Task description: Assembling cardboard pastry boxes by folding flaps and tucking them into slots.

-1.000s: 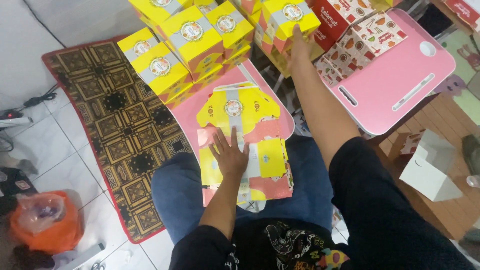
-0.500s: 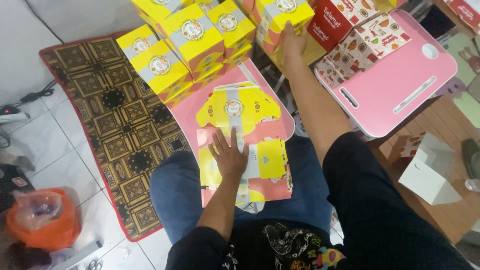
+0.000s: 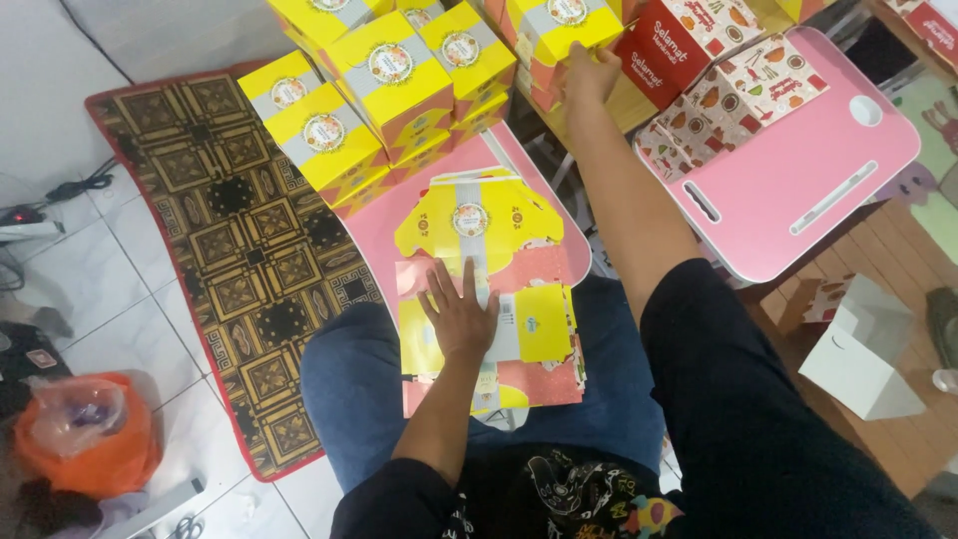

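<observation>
Nearest, the left hand [image 3: 461, 317] lies flat, fingers spread, grip released, pressing the stack of flat box blanks [image 3: 499, 334] on the lap and the edge of the small pink tabletop [image 3: 384, 225]. Same as half a second ago, so the stack stays pinned. Beyond it, one unfolded yellow blank [image 3: 477, 218] lies on that tabletop. Farther out, the right hand [image 3: 591, 72] has reached further forward and now rests against a folded yellow box [image 3: 561, 32] in the pile; whether its grip is clenched, cannot tell. More yellow boxes [image 3: 344, 110] stand left, over a patterned rug [image 3: 215, 230]. A second pink tabletop [image 3: 798, 190] sits right, red boxes [image 3: 679, 40] behind.
</observation>
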